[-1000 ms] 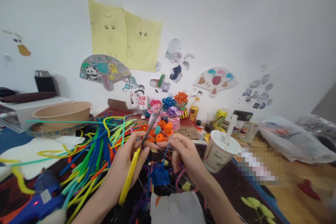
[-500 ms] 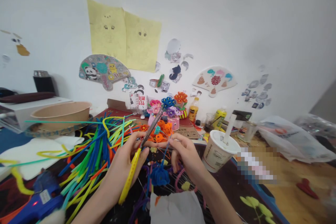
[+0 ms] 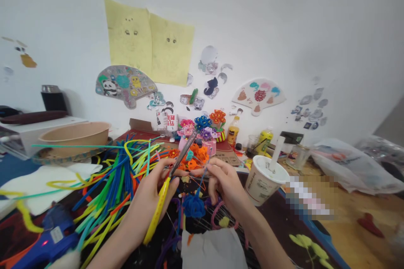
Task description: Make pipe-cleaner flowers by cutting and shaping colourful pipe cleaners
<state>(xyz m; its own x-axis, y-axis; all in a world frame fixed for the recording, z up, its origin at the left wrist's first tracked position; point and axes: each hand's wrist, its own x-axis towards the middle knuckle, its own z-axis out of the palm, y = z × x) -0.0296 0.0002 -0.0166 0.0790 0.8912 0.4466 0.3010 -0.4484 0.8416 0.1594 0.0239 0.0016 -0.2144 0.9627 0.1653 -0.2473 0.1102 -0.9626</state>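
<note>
A pair of scissors with yellow handles (image 3: 157,212) is in my left hand (image 3: 158,185), its blades pointing up and away. My right hand (image 3: 223,180) pinches the thin stem of a blue pipe-cleaner flower (image 3: 193,206), whose head hangs down between my hands. Fingertips of both hands come close together near the stem. Beyond them lies a heap of orange pipe-cleaner flowers (image 3: 198,153). Under the blue flower are purple and pink pipe-cleaner pieces (image 3: 217,214) and a grey-white sheet (image 3: 213,250).
Left of my hands spreads a pile of coloured pipe cleaners (image 3: 115,176), with a blue glue gun (image 3: 52,235) nearer me. A paper cup with a straw (image 3: 265,180) stands to the right. Finished flowers in pots (image 3: 208,132) and bottles (image 3: 232,131) line the back.
The blue flower and its stem have shifted slightly up and right. My hands and the scissors keep nearly the same pose.
</note>
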